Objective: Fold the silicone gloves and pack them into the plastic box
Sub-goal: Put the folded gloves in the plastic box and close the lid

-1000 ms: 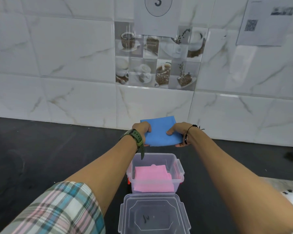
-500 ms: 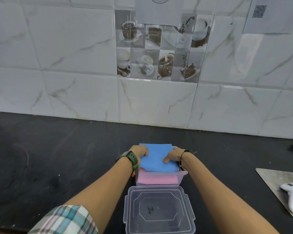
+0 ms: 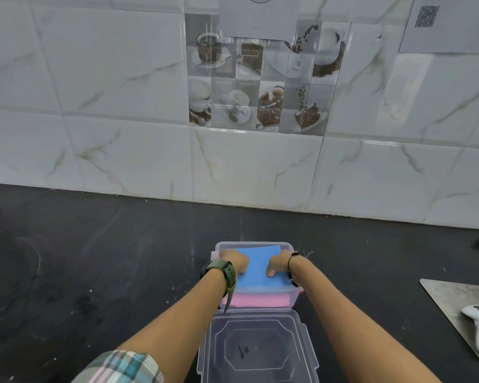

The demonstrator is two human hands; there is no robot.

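In the plastic box (image 3: 293, 295), blue glove (image 3: 256, 268) under both hands (image 3: 256, 262), fingertips hidden

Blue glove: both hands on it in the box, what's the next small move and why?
Probably press the blue glove flat, then let go. It sits in the box on top of the pink glove, with the left hand and right hand on its sides. The lid lies off, in front.

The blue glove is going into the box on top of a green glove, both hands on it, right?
Not quite. The head view shows a pink glove under the blue glove, not a green one. Both the left hand and right hand are on it inside the box.
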